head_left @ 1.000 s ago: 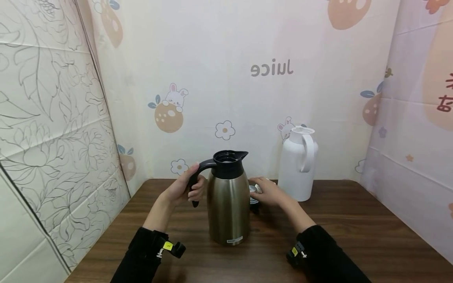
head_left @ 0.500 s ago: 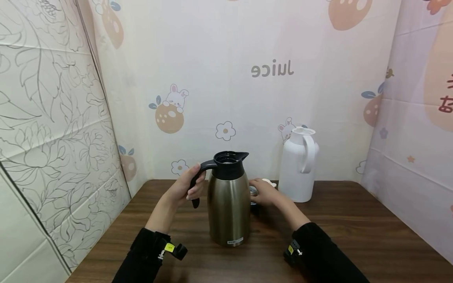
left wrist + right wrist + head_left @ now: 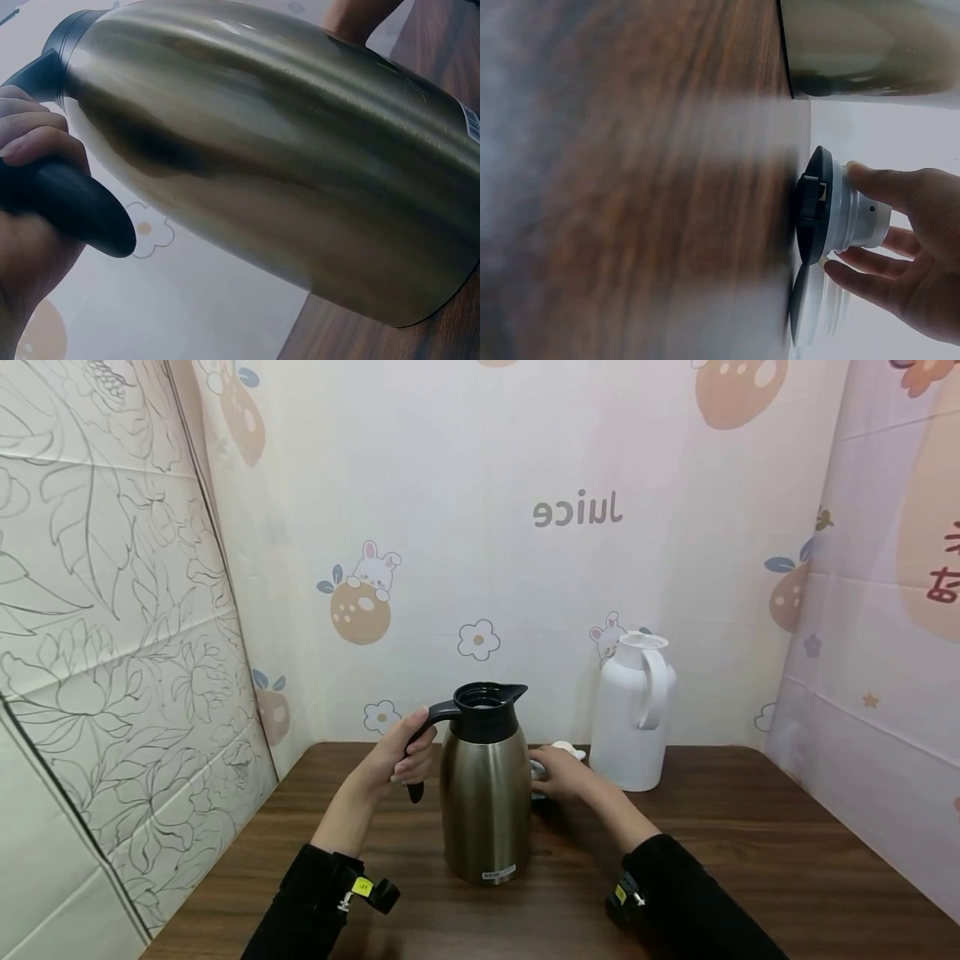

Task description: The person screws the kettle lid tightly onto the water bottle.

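Note:
A brushed gold-brown thermal jug (image 3: 486, 810) with a black collar and spout stands upright, its mouth uncovered. My left hand (image 3: 397, 756) grips its black handle (image 3: 82, 202), fingers wrapped round it in the left wrist view. Behind the jug's right side, my right hand (image 3: 568, 777) holds a jug lid (image 3: 859, 214) between thumb and fingers. That lid sits upside down, black top against the table and grey stopper upward. Just beside it lies a white lid (image 3: 808, 307), partly hidden by the fingers. The jug hides part of the black lid in the head view.
A white thermal jug (image 3: 626, 727) with a handle and uncovered mouth stands at the back right, near the right hand. The wooden table (image 3: 720, 860) ends at a patterned cloth wall (image 3: 480, 568) behind, with more cloth at both sides.
My right hand has closed in around the black-topped lid, its fingers covering more of it. The left hand keeps its grip, and the jug stays where it stood.

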`<act>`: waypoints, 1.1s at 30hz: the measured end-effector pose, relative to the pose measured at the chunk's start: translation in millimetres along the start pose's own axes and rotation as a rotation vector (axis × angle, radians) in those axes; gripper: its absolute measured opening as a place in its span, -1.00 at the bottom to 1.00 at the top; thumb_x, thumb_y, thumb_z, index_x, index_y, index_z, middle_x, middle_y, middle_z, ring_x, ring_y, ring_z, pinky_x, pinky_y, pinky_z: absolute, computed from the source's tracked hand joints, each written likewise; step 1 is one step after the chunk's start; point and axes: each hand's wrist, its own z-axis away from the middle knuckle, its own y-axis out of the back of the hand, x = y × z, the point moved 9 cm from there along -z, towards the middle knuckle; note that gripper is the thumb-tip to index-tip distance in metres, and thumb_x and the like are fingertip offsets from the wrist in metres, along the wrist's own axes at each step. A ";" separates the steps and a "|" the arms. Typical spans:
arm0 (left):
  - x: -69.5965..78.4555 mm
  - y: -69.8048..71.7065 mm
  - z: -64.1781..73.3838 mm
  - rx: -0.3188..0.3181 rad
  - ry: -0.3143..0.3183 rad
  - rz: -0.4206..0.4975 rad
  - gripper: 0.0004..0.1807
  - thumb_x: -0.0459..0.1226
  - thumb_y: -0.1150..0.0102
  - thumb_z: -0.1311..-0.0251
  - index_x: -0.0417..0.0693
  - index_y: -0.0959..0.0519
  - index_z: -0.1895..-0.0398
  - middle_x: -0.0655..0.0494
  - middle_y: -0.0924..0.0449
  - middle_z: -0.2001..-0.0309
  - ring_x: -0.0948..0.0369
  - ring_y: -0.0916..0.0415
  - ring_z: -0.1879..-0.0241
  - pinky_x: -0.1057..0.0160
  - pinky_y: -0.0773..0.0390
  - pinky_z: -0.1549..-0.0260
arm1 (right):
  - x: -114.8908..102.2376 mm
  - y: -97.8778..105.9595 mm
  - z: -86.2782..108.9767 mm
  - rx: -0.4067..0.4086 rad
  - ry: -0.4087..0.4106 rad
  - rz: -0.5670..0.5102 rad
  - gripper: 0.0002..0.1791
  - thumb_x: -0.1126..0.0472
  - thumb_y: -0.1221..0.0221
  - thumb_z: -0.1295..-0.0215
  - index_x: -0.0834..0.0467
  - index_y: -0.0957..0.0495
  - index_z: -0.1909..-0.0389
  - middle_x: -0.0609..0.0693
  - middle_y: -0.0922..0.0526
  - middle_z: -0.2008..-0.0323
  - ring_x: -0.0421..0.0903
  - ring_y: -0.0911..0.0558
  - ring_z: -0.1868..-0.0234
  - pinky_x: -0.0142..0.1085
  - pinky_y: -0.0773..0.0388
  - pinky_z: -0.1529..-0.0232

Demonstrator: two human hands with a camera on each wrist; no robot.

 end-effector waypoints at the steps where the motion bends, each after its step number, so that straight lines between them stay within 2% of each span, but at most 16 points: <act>1: -0.3 0.1 0.2 0.000 0.003 -0.002 -0.42 0.16 0.19 -0.68 0.16 -0.28 0.59 0.36 -0.19 0.78 0.38 -0.04 0.87 0.25 0.18 0.84 | -1.5 0.3 1.8 0.000 0.008 0.008 -0.48 0.17 -0.43 -0.37 0.27 -0.58 -0.27 0.24 -0.67 -0.14 0.22 -0.63 -0.20 0.09 -0.56 -0.23; 6: -1.4 0.0 0.7 0.002 0.010 -0.011 -0.41 0.15 0.24 -0.69 0.17 -0.27 0.60 0.36 -0.18 0.78 0.37 -0.03 0.86 0.25 0.19 0.84 | -10.1 6.0 14.7 0.031 0.060 0.014 -0.51 0.18 -0.48 -0.29 0.25 -0.63 -0.18 0.15 -0.71 -0.01 0.12 -0.67 -0.05 0.01 -0.61 -0.09; 9: -2.1 0.3 0.7 0.009 0.012 -0.010 -0.40 0.13 0.26 -0.70 0.15 -0.25 0.62 0.35 -0.17 0.78 0.37 -0.02 0.86 0.26 0.18 0.83 | -10.6 7.7 22.8 0.026 0.051 -0.027 -0.53 0.18 -0.50 -0.28 0.22 -0.64 -0.15 0.10 -0.72 0.01 0.05 -0.67 -0.01 -0.02 -0.60 -0.05; 13: -2.1 0.7 1.0 0.012 0.014 -0.009 -0.37 0.13 0.27 -0.71 0.14 -0.23 0.65 0.34 -0.16 0.79 0.36 -0.01 0.86 0.26 0.18 0.83 | -13.2 9.0 32.8 -0.006 0.040 -0.063 -0.56 0.19 -0.50 -0.28 0.21 -0.65 -0.13 0.08 -0.70 -0.02 0.04 -0.65 -0.04 0.01 -0.60 -0.09; 20: -0.6 1.5 0.2 0.018 0.018 -0.015 -0.38 0.15 0.24 -0.70 0.15 -0.23 0.65 0.34 -0.15 0.78 0.37 -0.01 0.85 0.25 0.19 0.82 | -25.8 18.0 47.4 -0.054 0.073 -0.044 -0.57 0.20 -0.54 -0.22 0.17 -0.67 -0.07 0.04 -0.70 -0.03 0.05 -0.65 -0.08 0.00 -0.61 -0.09; 25: -0.4 1.0 -0.1 0.007 0.018 -0.009 -0.38 0.14 0.26 -0.70 0.15 -0.23 0.65 0.34 -0.14 0.79 0.37 0.00 0.86 0.26 0.19 0.82 | -26.7 20.1 57.7 -0.094 0.035 -0.058 -0.53 0.16 -0.53 -0.24 0.14 -0.65 -0.13 0.09 -0.68 -0.10 0.07 -0.64 -0.10 0.01 -0.61 -0.08; 30: -1.4 2.2 0.5 0.011 0.019 -0.020 -0.37 0.14 0.26 -0.70 0.14 -0.21 0.65 0.34 -0.14 0.79 0.35 0.02 0.86 0.25 0.19 0.82 | -21.3 19.3 64.9 -0.097 0.012 -0.106 -0.54 0.17 -0.52 -0.26 0.06 -0.62 -0.14 0.08 -0.66 -0.12 0.04 -0.62 -0.12 0.02 -0.59 -0.10; 33: -2.1 2.3 0.4 0.012 0.017 -0.031 -0.37 0.15 0.25 -0.69 0.14 -0.21 0.65 0.35 -0.16 0.79 0.35 0.02 0.86 0.23 0.19 0.82 | -19.0 20.2 67.4 -0.081 0.013 -0.150 -0.50 0.18 -0.52 -0.26 0.10 -0.59 -0.18 0.13 -0.65 -0.16 0.05 -0.62 -0.14 0.03 -0.59 -0.13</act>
